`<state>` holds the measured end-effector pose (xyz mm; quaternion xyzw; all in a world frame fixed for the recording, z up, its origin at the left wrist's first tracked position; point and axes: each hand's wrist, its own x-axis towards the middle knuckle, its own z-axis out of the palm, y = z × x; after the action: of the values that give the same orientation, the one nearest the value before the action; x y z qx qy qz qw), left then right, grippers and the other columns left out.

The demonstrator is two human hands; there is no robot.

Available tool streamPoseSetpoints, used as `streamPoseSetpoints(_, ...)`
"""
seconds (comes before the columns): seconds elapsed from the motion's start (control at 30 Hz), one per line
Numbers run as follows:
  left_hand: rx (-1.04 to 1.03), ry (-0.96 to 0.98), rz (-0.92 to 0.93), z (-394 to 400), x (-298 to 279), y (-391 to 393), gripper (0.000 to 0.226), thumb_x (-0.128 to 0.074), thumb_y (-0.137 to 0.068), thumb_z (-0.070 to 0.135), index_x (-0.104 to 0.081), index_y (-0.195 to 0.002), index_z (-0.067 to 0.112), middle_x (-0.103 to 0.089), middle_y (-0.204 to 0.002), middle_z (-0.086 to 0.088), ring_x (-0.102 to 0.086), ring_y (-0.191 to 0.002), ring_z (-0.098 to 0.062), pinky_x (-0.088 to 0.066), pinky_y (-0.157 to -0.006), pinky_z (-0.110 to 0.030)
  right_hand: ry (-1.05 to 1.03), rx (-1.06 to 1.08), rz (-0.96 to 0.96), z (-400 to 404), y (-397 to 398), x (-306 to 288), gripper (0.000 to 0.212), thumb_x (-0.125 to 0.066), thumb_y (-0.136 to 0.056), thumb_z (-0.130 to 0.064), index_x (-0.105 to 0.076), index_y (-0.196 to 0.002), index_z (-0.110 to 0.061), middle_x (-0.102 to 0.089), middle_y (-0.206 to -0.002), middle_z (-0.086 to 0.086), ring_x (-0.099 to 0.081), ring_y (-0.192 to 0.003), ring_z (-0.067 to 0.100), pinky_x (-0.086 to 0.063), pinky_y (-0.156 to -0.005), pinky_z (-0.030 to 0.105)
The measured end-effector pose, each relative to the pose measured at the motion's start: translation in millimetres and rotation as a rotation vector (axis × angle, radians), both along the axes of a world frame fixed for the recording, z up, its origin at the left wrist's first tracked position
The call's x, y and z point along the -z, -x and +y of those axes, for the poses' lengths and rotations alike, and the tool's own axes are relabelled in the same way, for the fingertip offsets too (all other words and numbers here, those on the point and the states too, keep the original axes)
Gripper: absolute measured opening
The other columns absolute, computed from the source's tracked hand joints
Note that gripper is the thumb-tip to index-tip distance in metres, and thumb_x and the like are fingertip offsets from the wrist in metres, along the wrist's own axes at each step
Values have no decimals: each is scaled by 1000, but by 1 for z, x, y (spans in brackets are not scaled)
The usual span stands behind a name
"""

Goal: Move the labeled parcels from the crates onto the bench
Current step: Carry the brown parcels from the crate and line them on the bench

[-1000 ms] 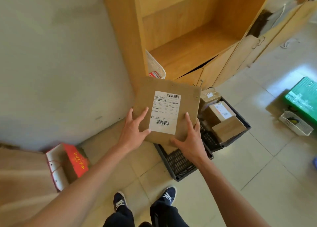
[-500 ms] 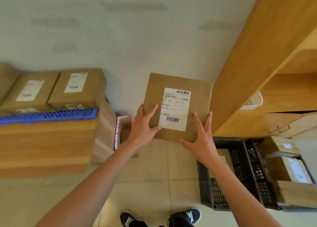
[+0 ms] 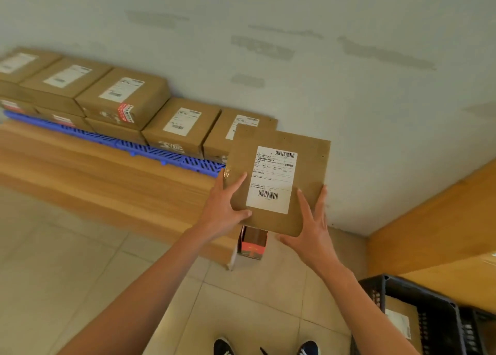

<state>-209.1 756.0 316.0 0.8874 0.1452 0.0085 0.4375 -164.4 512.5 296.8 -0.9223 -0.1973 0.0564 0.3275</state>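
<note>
I hold a flat brown parcel (image 3: 308, 167) with a white barcode label in front of me, above the floor. My left hand (image 3: 224, 209) grips its lower left edge, thumb on top. My right hand (image 3: 312, 231) grips the lower right corner, fingers spread up the face. The parcel hangs just right of the wooden bench (image 3: 94, 172), whose blue plastic mat (image 3: 150, 150) carries several labeled cardboard parcels (image 3: 182, 125) in a row along the wall. A black crate (image 3: 429, 306) at bottom right holds another labeled parcel (image 3: 400, 319).
A red and white paper bag (image 3: 252, 243) stands on the tiled floor at the bench's right end, below the held parcel. A wooden cabinet (image 3: 442, 220) rises at the right. My shoes (image 3: 308, 348) show at the bottom edge. The grey wall is close behind.
I have turned left from the crates and cabinet toward the bench. The parcel, held by both hands throughout, now sits near the bench's right end.
</note>
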Motion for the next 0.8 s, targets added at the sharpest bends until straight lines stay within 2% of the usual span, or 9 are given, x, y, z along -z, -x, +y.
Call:
streamPoseSetpoints(0.13, -58, 26, 2, 40, 8, 19, 102, -88, -78, 30, -26, -155, 54, 7, -168, 15, -7, -156, -15, -22, -125, -46, 42, -80, 10, 43, 1, -1, 131, -91, -66, -43, 3, -157, -48, 46, -153, -15, 10, -155, 22, -31, -115, 52)
streamPoseSetpoints(0.23, -106, 29, 29, 61, 14, 23, 103, -88, -78, 31, -24, -155, 55, 12, -169, 11, -3, -156, -16, -22, -125, -43, 48, -126, 20, 66, -7, 0, 128, -91, -67, -43, 0, -157, -47, 46, -153, -17, 10, -155, 23, -29, -118, 53)
streamPoseSetpoints(0.33, -148, 44, 39, 81, 17, 18, 102, -88, -77, 31, -26, -155, 54, 15, -169, 11, -4, -156, -16, -22, -124, -40, 34, -179, 20, 88, -22, 2, 124, -89, -69, -46, -2, -157, -46, 45, -153, -17, 9, -155, 21, -25, -120, 49)
streamPoseSetpoints(0.47, -212, 44, 73, 107, 9, 4, 101, -88, -78, 31, -27, -155, 52, 13, -169, 9, -6, -156, -18, -23, -125, -45, 31, -244, 44, 119, -52, 4, 120, -87, -71, -48, -3, -157, -45, 44, -155, -15, 5, -155, 25, -25, -122, 51)
streamPoseSetpoints(0.57, -237, 31, 72, 127, 2, -9, 100, -87, -78, 32, -28, -157, 48, 8, -169, 8, -6, -156, -18, -22, -125, -46, -8, -285, 66, 143, -75, 4, 121, -87, -71, -46, -1, -155, -49, 44, -155, -17, 6, -155, 22, -25, -122, 49)
streamPoseSetpoints(0.67, -281, 24, 70, 145, -3, -23, 94, -86, -80, 32, -32, -155, 49, 12, -169, 8, -1, -156, -15, -18, -123, -37, -5, -315, 29, 166, -95, 4, 114, -85, -74, -48, -10, -159, -38, 39, -158, -14, 3, -155, 25, -28, -117, 56)
streamPoseSetpoints(0.8, -323, -6, 69, 164, -12, -33, 86, -84, -82, 32, -37, -153, 47, 10, -170, 7, -3, -156, -16, -20, -125, -43, 31, -341, 22, 187, -111, 3, 107, -76, -78, -61, -12, -160, -37, 33, -159, -22, -2, -155, 25, -36, -109, 63)
